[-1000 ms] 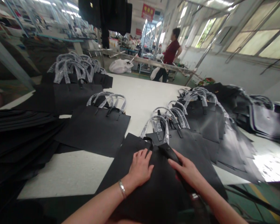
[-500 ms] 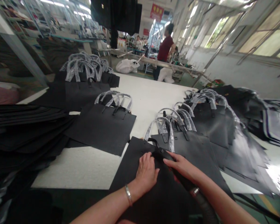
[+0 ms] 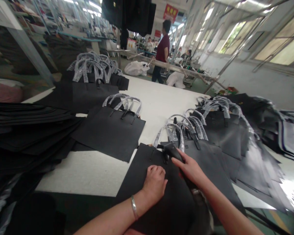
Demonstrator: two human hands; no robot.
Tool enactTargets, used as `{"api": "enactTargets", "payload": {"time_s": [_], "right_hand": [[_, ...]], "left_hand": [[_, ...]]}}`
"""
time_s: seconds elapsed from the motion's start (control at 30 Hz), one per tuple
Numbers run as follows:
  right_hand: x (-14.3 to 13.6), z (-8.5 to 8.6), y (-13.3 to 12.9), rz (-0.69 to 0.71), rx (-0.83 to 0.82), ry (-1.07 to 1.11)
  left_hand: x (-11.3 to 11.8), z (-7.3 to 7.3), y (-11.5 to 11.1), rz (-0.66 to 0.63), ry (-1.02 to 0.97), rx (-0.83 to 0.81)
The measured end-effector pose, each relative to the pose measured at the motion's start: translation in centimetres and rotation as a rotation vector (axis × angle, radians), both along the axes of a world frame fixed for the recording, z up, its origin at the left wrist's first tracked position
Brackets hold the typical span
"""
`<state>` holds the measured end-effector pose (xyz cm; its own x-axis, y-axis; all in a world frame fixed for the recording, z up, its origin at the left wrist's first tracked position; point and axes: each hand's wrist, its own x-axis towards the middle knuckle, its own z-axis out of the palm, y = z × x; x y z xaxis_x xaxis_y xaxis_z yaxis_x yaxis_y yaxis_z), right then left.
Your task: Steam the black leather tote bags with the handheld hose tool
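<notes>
A black bag [image 3: 142, 182] lies flat at the near edge of the white table, its handles wrapped in clear film. My left hand [image 3: 155, 182], a silver bangle at its wrist, rests on this bag with its fingers curled together and nothing visible in them. To its right, my right hand [image 3: 189, 166] is closed round a black handheld tool [image 3: 172, 151] with a thick hose-like part running back under my forearm. The tool's front end is over the bag's top edge, beside the base of the handles.
Another black bag [image 3: 110, 130] lies left of centre on the white table [image 3: 154, 98]. More bags with wrapped handles are piled at the back left and along the right. Black panels [image 3: 26, 137] are stacked at the left. A person in a dark red shirt [image 3: 163, 49] stands beyond the table.
The tool in my right hand has tilted and its front end has shifted slightly up the bag. My left hand has drawn back a little from it. The person beyond has moved left.
</notes>
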<state>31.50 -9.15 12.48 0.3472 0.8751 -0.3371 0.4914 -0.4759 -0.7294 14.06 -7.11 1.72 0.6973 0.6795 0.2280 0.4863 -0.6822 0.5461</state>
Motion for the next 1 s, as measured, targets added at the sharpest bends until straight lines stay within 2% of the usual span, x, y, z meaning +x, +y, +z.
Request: {"api": "enactTargets", "payload": {"time_s": [0.1,0.2,0.3,0.4,0.57,0.73,0.87,1.0], "right_hand": [[1.0,0.8,0.1,-0.059,0.074,-0.059],[1.3,1.4,-0.9,0.006,-0.001,0.056],[0.1,1.3,-1.7,0.082,-0.117,0.188],[-1.9,0.9,-1.5,0.174,-0.191,0.255],[-3.5,0.8,0.3,0.293,-0.264,0.226],[-4.9,1.2,2.4,0.335,-0.271,0.163],[-6.6,0.6,5.0,0.352,-0.176,0.140],[-6.7,0.5,7.9,0.278,-0.043,0.123]], "left_hand": [[-0.9,-0.9,-0.4,-0.077,-0.052,0.045],[-1.7,-1.2,-0.7,-0.082,-0.098,0.049],[-2.1,-1.1,-0.9,-0.085,-0.074,0.096],[-2.1,-1.1,-1.0,-0.132,-0.038,0.169],[-2.0,-1.6,-1.0,-0.164,-0.003,0.170],[-2.1,-0.5,-0.9,-0.173,0.061,0.089],[-2.2,0.4,-0.9,-0.179,0.101,0.052],[-2.3,0.5,-0.9,-0.112,0.078,0.009]]}}
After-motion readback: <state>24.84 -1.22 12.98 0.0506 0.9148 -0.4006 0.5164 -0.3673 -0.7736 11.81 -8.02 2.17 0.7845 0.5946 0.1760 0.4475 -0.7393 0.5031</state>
